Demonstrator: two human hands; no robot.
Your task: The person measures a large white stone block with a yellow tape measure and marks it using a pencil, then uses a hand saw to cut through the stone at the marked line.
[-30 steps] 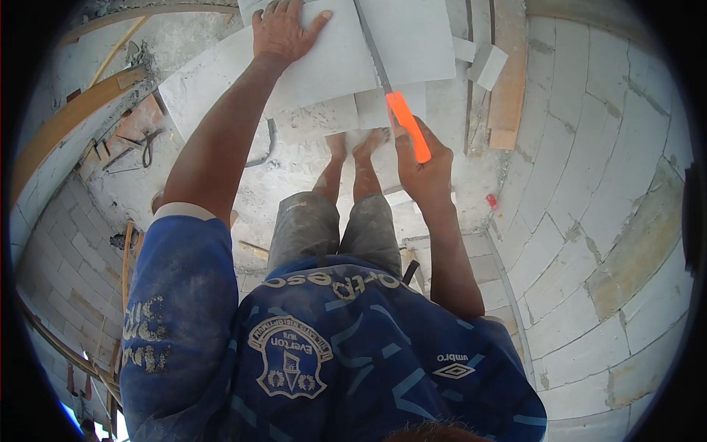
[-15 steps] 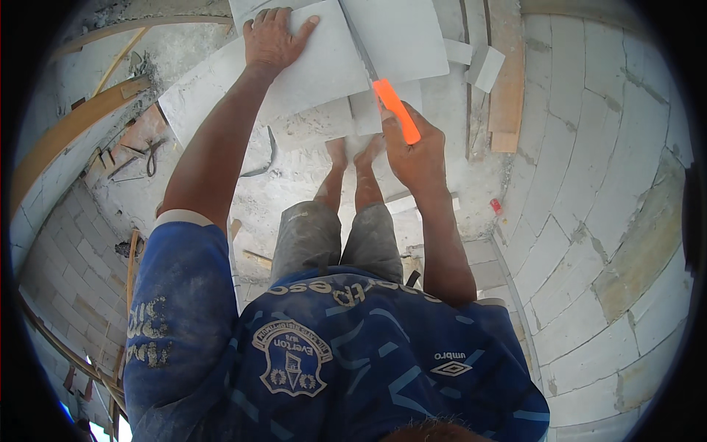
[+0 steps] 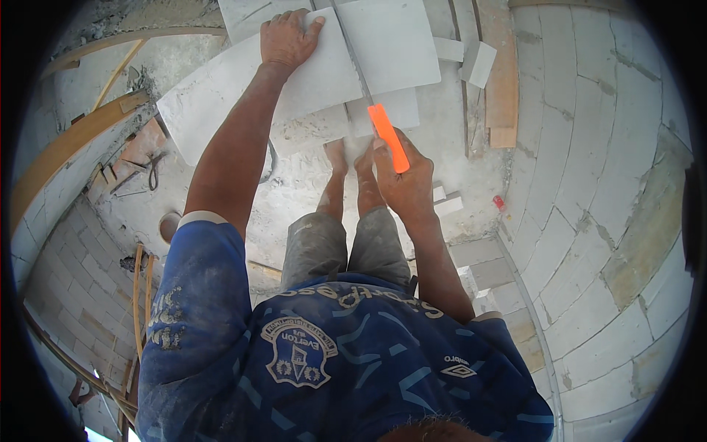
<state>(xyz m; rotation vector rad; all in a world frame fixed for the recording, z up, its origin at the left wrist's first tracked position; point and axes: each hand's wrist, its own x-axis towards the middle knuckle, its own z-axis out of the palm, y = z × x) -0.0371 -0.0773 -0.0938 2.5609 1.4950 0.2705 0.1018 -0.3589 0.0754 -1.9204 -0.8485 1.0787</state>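
My right hand is wrapped round the orange handle of a handsaw. The saw's narrow-looking blade runs away from me along a cut line in a large white block, which looks like lightweight concrete. On the left part of this block my left hand lies flat, thumb spread, pressing on its top. To the right of the blade is another broad white piece; whether it is still joined to the left part cannot be told. More pale block lies beneath, near my bare feet.
Small white offcuts lie beside wooden planks at the far right. A pale block wall rises on the right. Curved-looking timber and a dark wire loop are at the left. A small red object lies near the wall.
My right hand has drawn the saw back toward me, its handle now nearer my body. My left hand stays flat on the block. The whole view has shifted slightly.
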